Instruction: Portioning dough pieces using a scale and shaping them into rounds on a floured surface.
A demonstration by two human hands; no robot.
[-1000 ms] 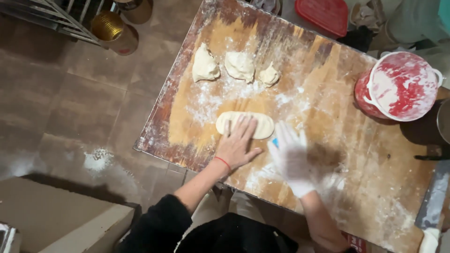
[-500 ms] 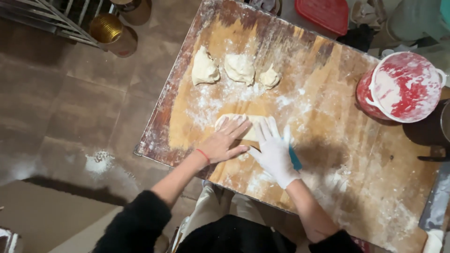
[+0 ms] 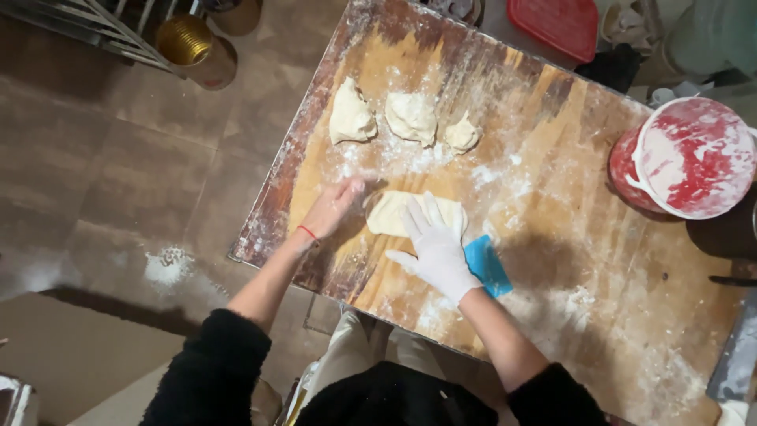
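Wooden and flour-dusted, the worktop (image 3: 552, 260) has bare room to the right of the hands, while its worn left edge lies close beside the left hand (image 3: 333, 208). A soft, pale, flattened oblong of dough (image 3: 394, 213) sits mid-board, with three lumpy dough pieces (image 3: 410, 118) further up. The bare left hand rests flat just left of the dough, fingers together. The right hand (image 3: 438, 248), in a white glove, presses palm-down on the dough with fingers spread apart. A blue plastic scraper (image 3: 487, 267) lies beside its wrist.
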